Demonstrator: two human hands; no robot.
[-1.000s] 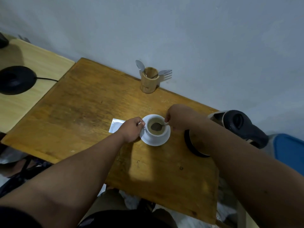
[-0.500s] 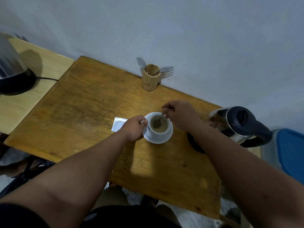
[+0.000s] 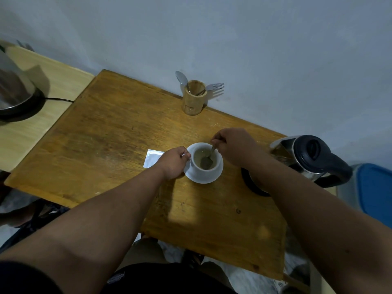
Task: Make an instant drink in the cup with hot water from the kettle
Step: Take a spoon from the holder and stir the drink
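White ceramic cup (image 3: 206,161) on its saucer (image 3: 202,177), near the middle of the wooden worktop (image 3: 101,145) and toward its right half, with the glass kettle (image 3: 305,158) standing on its base further right. The right hand (image 3: 232,145) lies just beyond the far right rim of the cup; its grip is closed narrowly on the upper end of a spoon (image 3: 209,159). The long axis of the spoon slopes down from the far right into the cup, toward the near left, with the bowl submerged or resting at the liquid's surface near the cup's centre. The left hand (image 3: 172,163) is at the left side of the cup, its grip pinched on what appears to be the handle, so steadying the vessel. An empty silvery sachet (image 3: 151,158) lies flat just left of this hand, partly hidden by it. The contents look pale greenish-brown and cloudy, darker around the spoon bowl, suggesting powder not fully dissolved. Judgement: stirring is in hand, and a circular sweep inside the rim should follow, kept low to avoid spilling onto the saucer
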